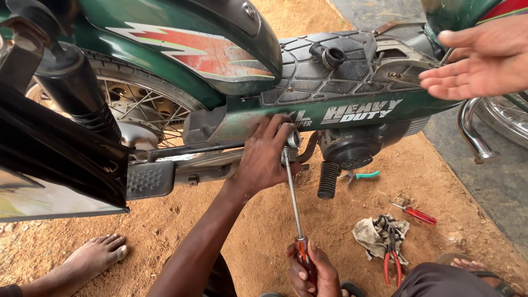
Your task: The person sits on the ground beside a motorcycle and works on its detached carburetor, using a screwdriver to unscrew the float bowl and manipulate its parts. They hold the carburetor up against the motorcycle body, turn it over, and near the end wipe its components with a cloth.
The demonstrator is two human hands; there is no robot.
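Bare foot (98,252): far left on the sandy ground (258,220), toes spread; whose it is cannot be told.
Rear wheel (144,110): spoked, behind the black shock absorber (77,88), under the green side panel (181,49).
Left hand (263,157): pressed against the lower green bodywork of the moped (308,118), fingers curled closed around the head end of the tool, steadying it at the fastener.
Long screwdriver (292,192): thin steel shaft running from the left hand down to the right hand; tip hidden by the fingers, so its seating cannot be seen.
Right hand (311,272): low in view, wrapped tight around the red-orange handle.
Doing it well (judgement): keep shaft in line with the fastener, push in along the axis while turning, let the upper hand stop the tip from slipping off.
Footpeg (328,180): black ribbed rubber, just right of the shaft.
Teal-handled tool (363,175): on the dirt beneath the engine cover.
Small red screwdriver (416,213): lying apart on the ground.
Rag (374,234): grey, crumpled, with red-handled pliers (391,263) on it.
Another person's hand (478,63): top right, open, palm up, holding nothing.
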